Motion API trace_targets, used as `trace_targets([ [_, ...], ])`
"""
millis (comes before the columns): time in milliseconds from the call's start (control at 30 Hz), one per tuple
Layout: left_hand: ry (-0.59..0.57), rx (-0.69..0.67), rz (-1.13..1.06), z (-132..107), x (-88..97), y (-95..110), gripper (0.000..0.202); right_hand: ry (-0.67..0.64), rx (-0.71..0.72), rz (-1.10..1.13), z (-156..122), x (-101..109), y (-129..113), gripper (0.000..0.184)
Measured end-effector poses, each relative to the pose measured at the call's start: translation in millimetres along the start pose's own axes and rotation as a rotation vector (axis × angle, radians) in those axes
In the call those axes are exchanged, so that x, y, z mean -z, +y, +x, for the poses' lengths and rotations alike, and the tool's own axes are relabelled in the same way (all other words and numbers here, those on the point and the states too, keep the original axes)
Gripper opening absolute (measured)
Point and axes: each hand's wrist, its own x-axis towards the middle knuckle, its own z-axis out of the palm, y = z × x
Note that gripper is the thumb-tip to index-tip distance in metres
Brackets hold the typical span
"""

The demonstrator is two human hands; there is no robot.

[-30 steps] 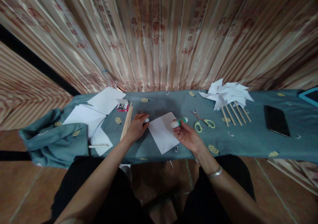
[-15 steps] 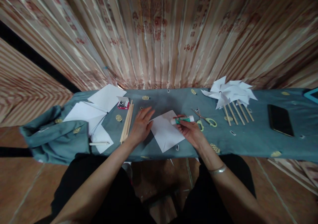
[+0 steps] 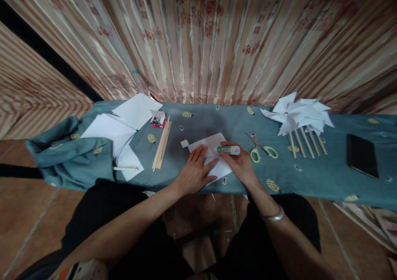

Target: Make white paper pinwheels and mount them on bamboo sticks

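Observation:
A square sheet of white paper [image 3: 223, 171] lies on the cloth in front of me. My left hand [image 3: 196, 168] rests flat on its left part, fingers spread, covering some of the sheet. Over the right part, my right hand [image 3: 239, 164] grips a green and white glue stick [image 3: 228, 149], tilted low above the paper; whether its tip touches, I cannot tell. A small white piece [image 3: 184, 143], too small to name, sits just beyond the sheet's left corner. Scissors with light green handles [image 3: 263, 145] lie spread to the right of my right hand.
Left of the sheet are thin wooden sticks [image 3: 162, 145], a small red and white box [image 3: 158, 120] of metal bits, more white paper [image 3: 104, 129] and a white pen-like stick [image 3: 125, 168]. Paper pinwheels [image 3: 297, 113] and a black phone [image 3: 362, 155] lie to the right. A curtain [image 3: 198, 44] hangs behind.
My left hand has moved right and down onto the paper. The small white piece now shows on the cloth. The glue stick has turned slightly in my right hand; the whole view has shifted.

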Motion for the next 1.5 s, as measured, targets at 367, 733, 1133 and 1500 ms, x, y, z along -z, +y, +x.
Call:
trace_targets([
  [367, 0.005, 0.013, -0.038, 1, -3.0, 1, 0.059, -0.047, 0.092, -0.198, -2, 0, 2, 0.029],
  [733, 0.017, 0.015, -0.066, 0, -7.6, 0, 0.059, -0.051, 0.023, -0.086, -3, 2, 0, 0.031],
  [1133, 0.028, 0.016, -0.078, 0, -9.2, 0, 0.061, -0.079, 0.151, -0.365, -5, -1, -5, 0.028],
  [1500, 0.032, 0.01, -0.098, 0, -7.9, 0, 0.061, -0.091, 0.189, -0.456, -3, -6, -9, 0.029],
])
